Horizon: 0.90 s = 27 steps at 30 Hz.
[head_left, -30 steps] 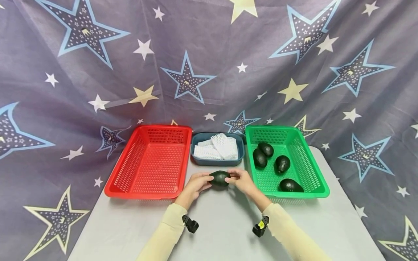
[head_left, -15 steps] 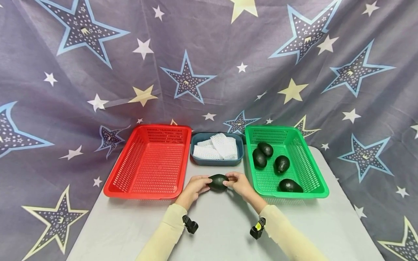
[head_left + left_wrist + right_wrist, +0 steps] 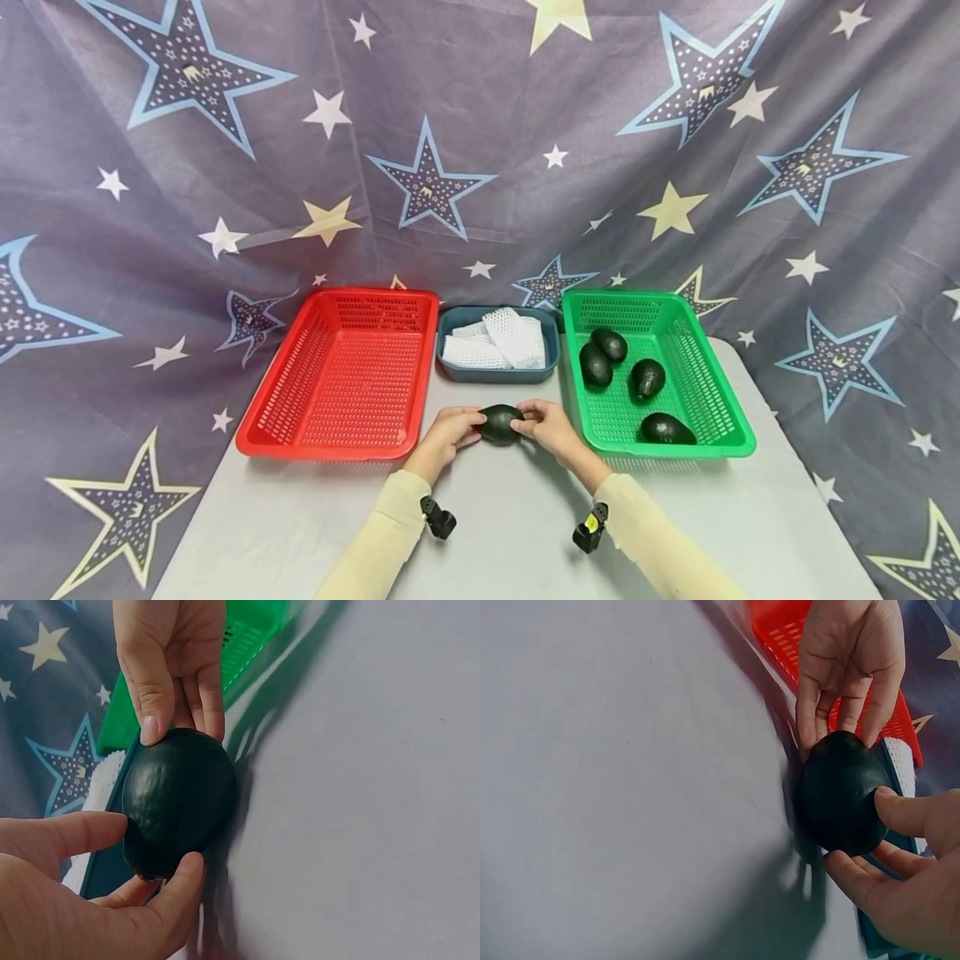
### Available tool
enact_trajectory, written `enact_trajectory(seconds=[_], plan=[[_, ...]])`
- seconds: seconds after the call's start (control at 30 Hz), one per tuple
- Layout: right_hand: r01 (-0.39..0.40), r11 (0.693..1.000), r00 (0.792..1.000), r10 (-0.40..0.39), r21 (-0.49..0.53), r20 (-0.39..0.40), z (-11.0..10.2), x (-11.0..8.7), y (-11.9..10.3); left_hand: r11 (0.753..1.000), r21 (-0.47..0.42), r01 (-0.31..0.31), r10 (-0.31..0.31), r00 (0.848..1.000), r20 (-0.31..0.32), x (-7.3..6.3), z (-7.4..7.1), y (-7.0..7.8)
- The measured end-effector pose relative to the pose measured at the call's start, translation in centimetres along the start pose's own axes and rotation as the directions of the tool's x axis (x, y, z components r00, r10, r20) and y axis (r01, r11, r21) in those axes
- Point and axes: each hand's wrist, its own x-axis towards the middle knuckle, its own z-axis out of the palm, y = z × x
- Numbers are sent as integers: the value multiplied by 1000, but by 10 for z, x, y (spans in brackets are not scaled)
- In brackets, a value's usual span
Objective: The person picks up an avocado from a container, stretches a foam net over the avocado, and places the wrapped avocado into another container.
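Note:
A dark green avocado (image 3: 500, 424) is held between both hands over the middle of the table. My left hand (image 3: 448, 435) pinches its left, narrower end, thumb on the near face and fingers behind and below. On the opposite, rounder end my right hand (image 3: 551, 427) grips it with thumb and fingertips. In the left wrist view the avocado (image 3: 180, 799) shows bumpy, shiny skin and a small stem end by the left fingertips. The right wrist view shows the same avocado (image 3: 842, 795) with a smoother face, its shadow falling on the table.
A red basket (image 3: 408, 417) with nothing in it stands at left. Behind the hands, a blue bin (image 3: 498, 376) contains white foam net sleeves (image 3: 517, 337). At right, a green basket (image 3: 720, 446) holds several avocados (image 3: 647, 379). A star-patterned curtain (image 3: 480, 150) hangs behind the table (image 3: 517, 533).
Both hands have brought the avocado slightly closer to me and a little left, away from the blue bin. Its grip at both ends stays much the same.

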Motion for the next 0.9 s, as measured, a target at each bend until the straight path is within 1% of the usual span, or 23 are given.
enact_trajectory(seconds=[0.3,0.53,0.67,0.77,0.9], plan=[[-12,1000,1000,12,14,-7,1,-2,0,1000,7,6,-6,1000,3,0,1,0],[15,1000,1000,-15,20,5,1,-2,-1,1000,5,0,0,1000,10,1,1,-1],[20,1000,1000,-20,21,8,1,-2,-1,1000,1,-3,3,1000,13,-1,3,0],[28,1000,1000,-28,10,6,2,-2,-1,1000,-2,1,-1,1000,9,-10,4,6],[55,998,999,-55,-32,-1,4,-2,-3,1000,-2,-10,10,1000,17,-30,5,19]])
